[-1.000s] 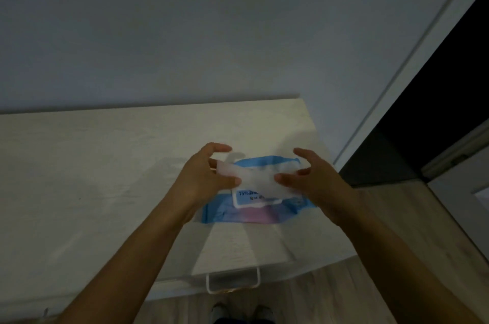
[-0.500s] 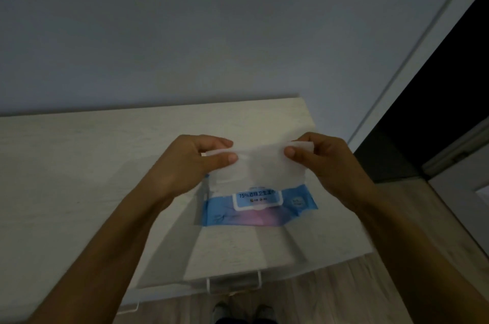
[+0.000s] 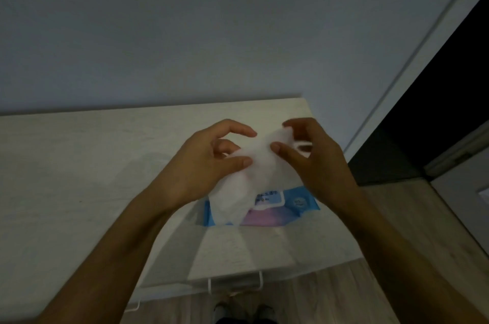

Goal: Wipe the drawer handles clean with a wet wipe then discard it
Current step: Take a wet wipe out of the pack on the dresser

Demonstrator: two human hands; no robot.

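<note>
**Wet wipe pinched between both hands above its pack**

The pale wood-grain surface [image 3: 79,178] ran in from the left. Above it, the left hand [image 3: 201,165] pinched the left edge of the wet wipe [image 3: 251,175], with the thumb in front and the curled fingers [image 3: 238,128] behind. The wipe hung in the air between the two hands, bunched at the top. Its loose lower part drooped over the left end of the blue and pink wipe pack [image 3: 299,203], which lay flat on the surface. The right hand [image 3: 317,162] pinched the sheet's upper right edge in the same way. Lower down, a white drawer handle [image 3: 235,287] stuck out at the front edge of the surface, untouched.

The sheet looked thin, limp and very light. It was probably damp and clingy, so it would bunch rather than keep a shape. It would likely work best folded into a small pad, gripped in one hand and wrapped round the handle's bar. Held by a single corner, the rest would flap and drag. Pulled hard between two hands, it could tear.
</note>
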